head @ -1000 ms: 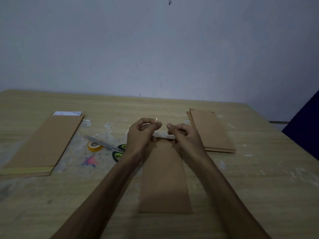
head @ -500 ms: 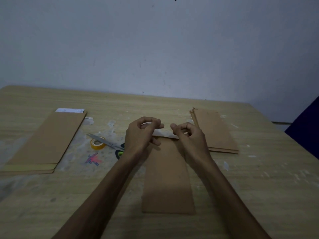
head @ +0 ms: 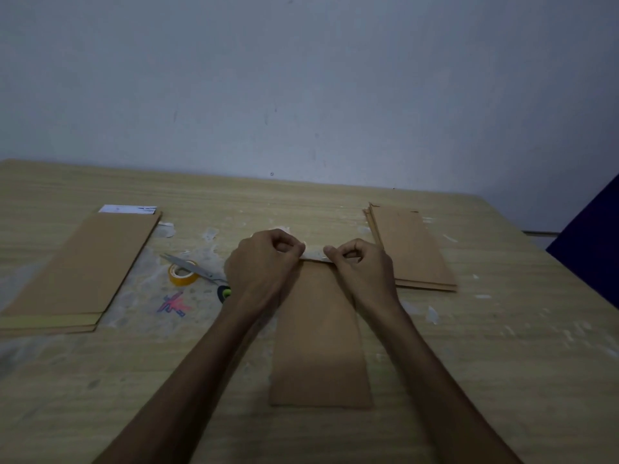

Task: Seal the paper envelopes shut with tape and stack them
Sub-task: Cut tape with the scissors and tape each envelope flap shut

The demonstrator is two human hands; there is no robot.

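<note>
Both hands [head: 264, 262] [head: 363, 269] have lowered the tape strip [head: 314, 255] onto the envelope [head: 320, 336]

A: How do the hands lie?
B: Left hand [head: 264, 262] and right hand [head: 363, 267] side by side, fingers curled, thumbs meeting forefingers in a pinch.
A: The forearms?
B: Both extended forward, converging.

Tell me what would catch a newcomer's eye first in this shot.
Two hands, the left hand and right hand, meet mid-table, pinching a pale tape strip along the far end of a brown envelope. Envelope stacks flank them, left stack and right stack, with a yellow tape roll and scissors left of the hands.
</note>
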